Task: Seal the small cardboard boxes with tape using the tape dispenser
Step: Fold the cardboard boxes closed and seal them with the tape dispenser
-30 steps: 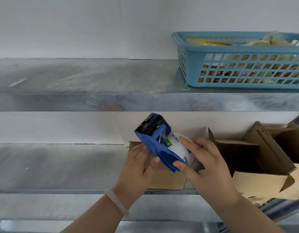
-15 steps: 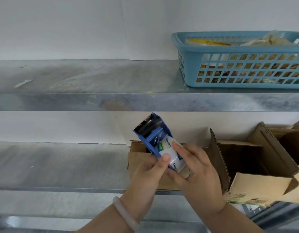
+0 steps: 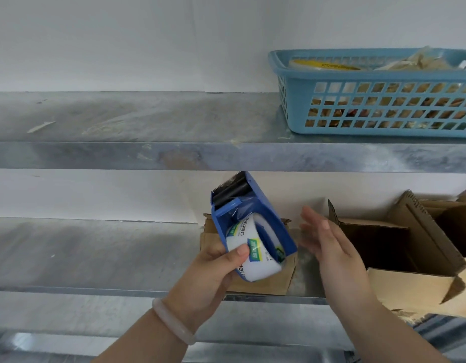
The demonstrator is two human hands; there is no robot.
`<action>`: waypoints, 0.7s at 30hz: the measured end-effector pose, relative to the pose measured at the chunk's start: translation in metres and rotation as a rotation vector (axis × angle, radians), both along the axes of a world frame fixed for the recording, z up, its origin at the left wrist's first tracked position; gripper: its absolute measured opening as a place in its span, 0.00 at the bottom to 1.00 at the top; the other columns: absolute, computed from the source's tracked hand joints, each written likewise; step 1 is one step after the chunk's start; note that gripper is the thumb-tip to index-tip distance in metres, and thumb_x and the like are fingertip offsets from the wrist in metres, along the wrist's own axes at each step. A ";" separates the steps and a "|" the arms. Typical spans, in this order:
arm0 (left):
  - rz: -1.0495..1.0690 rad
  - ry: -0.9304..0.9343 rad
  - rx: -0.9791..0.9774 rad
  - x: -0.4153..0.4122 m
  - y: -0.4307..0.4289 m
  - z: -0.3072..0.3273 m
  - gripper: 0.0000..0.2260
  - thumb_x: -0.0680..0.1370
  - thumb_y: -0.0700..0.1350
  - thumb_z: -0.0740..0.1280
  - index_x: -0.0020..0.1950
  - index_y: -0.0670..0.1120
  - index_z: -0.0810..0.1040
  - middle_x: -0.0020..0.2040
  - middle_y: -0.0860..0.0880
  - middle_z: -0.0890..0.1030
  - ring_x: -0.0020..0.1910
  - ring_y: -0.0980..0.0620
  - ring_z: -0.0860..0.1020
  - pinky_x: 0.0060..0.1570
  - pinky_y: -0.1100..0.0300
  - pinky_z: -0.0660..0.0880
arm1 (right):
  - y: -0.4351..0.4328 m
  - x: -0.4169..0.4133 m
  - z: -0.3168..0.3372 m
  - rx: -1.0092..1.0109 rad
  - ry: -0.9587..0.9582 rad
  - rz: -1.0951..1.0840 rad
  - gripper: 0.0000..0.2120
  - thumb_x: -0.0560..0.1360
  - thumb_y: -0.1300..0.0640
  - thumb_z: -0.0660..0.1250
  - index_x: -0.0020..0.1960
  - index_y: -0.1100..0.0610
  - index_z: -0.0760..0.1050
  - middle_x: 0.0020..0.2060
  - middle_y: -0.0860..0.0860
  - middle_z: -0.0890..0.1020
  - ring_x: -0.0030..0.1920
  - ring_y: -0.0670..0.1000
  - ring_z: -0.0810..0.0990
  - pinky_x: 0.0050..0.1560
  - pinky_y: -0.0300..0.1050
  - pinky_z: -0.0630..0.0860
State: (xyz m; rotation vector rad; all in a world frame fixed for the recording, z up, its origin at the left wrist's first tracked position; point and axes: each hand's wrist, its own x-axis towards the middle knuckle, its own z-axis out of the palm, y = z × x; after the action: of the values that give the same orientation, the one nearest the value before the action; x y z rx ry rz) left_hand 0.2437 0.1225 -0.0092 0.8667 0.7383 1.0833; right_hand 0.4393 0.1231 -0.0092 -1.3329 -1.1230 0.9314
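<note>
Dispenser (image 3: 275,221), one, is gripped by left hand (image 3: 211,271); right hand (image 3: 331,252) is held open, empty. One small box (image 3: 263,284) is noted behind.

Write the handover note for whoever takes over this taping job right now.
Left hand grips the blue tape dispenser, cutter end up, above the lower shelf.
Right hand is open beside it, touching nothing.
Small cardboard box sits on the shelf behind the dispenser, flaps down. The open box stands to its right, flaps up.
Done: no tape visible on either box.
Left: tape the small box, then close and seal the open one.
</note>
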 end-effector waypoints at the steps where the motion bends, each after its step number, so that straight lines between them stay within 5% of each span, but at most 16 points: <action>1: -0.028 -0.025 0.004 -0.001 -0.001 0.000 0.07 0.70 0.42 0.70 0.45 0.46 0.87 0.50 0.44 0.85 0.50 0.49 0.83 0.47 0.56 0.80 | 0.003 0.002 0.002 -0.108 0.124 0.055 0.14 0.82 0.47 0.54 0.58 0.42 0.78 0.54 0.47 0.83 0.53 0.43 0.82 0.53 0.41 0.76; 5: -0.217 -0.149 0.034 -0.004 0.000 -0.001 0.24 0.66 0.50 0.79 0.60 0.45 0.82 0.61 0.41 0.80 0.61 0.43 0.78 0.58 0.50 0.77 | 0.003 0.003 0.006 -0.349 0.486 0.397 0.13 0.77 0.55 0.61 0.55 0.59 0.79 0.46 0.58 0.85 0.44 0.55 0.86 0.37 0.46 0.81; 8: -0.253 -0.169 0.019 -0.004 0.004 -0.006 0.31 0.71 0.51 0.76 0.70 0.41 0.73 0.68 0.37 0.73 0.68 0.38 0.71 0.66 0.44 0.70 | 0.000 0.000 0.002 -0.335 0.543 0.488 0.14 0.77 0.58 0.59 0.50 0.58 0.84 0.47 0.59 0.85 0.45 0.56 0.85 0.38 0.46 0.82; 10: -0.287 -0.113 0.049 -0.003 0.005 -0.006 0.34 0.75 0.53 0.72 0.73 0.37 0.65 0.71 0.35 0.69 0.71 0.37 0.67 0.69 0.43 0.67 | -0.002 0.000 -0.003 -0.346 0.614 0.546 0.18 0.82 0.57 0.54 0.57 0.59 0.82 0.56 0.60 0.82 0.55 0.59 0.82 0.51 0.54 0.81; 12: -0.280 0.001 0.122 0.000 0.005 -0.006 0.30 0.76 0.56 0.68 0.71 0.37 0.70 0.70 0.37 0.71 0.70 0.38 0.69 0.69 0.45 0.68 | -0.003 0.003 -0.010 -0.370 0.657 0.576 0.21 0.85 0.51 0.50 0.69 0.60 0.72 0.67 0.63 0.74 0.68 0.65 0.71 0.68 0.65 0.67; 14: -0.220 0.122 0.163 0.000 0.007 -0.004 0.28 0.76 0.62 0.65 0.66 0.41 0.76 0.66 0.39 0.76 0.68 0.40 0.72 0.67 0.46 0.69 | -0.004 0.007 -0.015 -0.385 0.679 0.566 0.23 0.83 0.47 0.50 0.72 0.59 0.68 0.70 0.62 0.70 0.71 0.66 0.65 0.73 0.66 0.58; 18: -0.177 0.461 0.223 -0.003 0.008 -0.011 0.29 0.76 0.66 0.60 0.60 0.43 0.80 0.59 0.43 0.80 0.61 0.43 0.76 0.64 0.42 0.71 | -0.006 0.009 -0.019 -0.339 0.848 0.494 0.27 0.84 0.47 0.45 0.76 0.63 0.59 0.73 0.64 0.65 0.74 0.65 0.62 0.74 0.61 0.57; 21: -0.208 0.631 0.245 0.001 0.006 -0.013 0.23 0.74 0.64 0.61 0.59 0.50 0.79 0.55 0.51 0.81 0.56 0.54 0.78 0.56 0.55 0.78 | -0.009 0.012 -0.028 -0.255 1.031 0.458 0.29 0.85 0.49 0.37 0.74 0.67 0.60 0.67 0.66 0.72 0.70 0.65 0.67 0.71 0.59 0.61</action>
State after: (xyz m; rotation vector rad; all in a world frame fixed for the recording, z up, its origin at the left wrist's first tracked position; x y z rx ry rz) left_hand 0.2451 0.1285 -0.0222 1.4958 1.0166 0.7170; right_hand 0.4512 0.1144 -0.0367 -0.5786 -0.4845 1.8553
